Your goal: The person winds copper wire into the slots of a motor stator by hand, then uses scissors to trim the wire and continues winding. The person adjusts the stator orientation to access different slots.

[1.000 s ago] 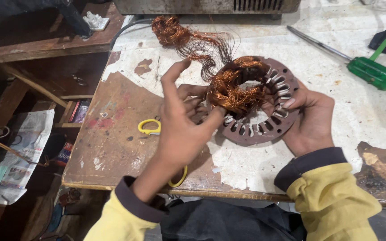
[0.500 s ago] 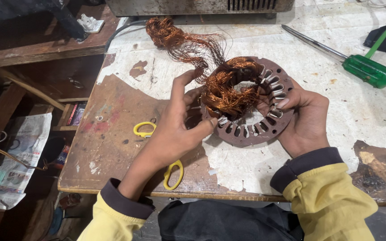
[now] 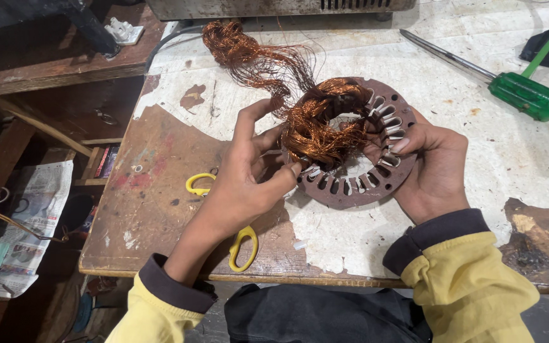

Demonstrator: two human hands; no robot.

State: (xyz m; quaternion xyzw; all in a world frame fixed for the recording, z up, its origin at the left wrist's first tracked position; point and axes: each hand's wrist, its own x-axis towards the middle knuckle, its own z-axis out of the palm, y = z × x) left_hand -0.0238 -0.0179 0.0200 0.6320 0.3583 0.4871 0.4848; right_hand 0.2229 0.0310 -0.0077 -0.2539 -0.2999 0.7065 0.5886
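Head view: a round brown slotted stator core [image 3: 376, 174] lies near the middle of the worktop [image 3: 516, 152], toward its front edge, with a tangle of copper winding wire [image 3: 322, 124] bunched on its left half and trailing off toward the back-left corner. The left hand [image 3: 249, 174] sits at the core's left rim — fingers spread, thumb and fingertips pinching into the copper strands. The right hand [image 3: 433, 168] grips the core's right rim, thumb laid over the slots, fingers closed beneath it. Yellow-handled scissors [image 3: 239, 244] lie partly under the left forearm near the front edge. A green-handled screwdriver [image 3: 513, 89] rests toward the back-right corner. Newspaper [image 3: 23, 222] lies below, left of the worktop.
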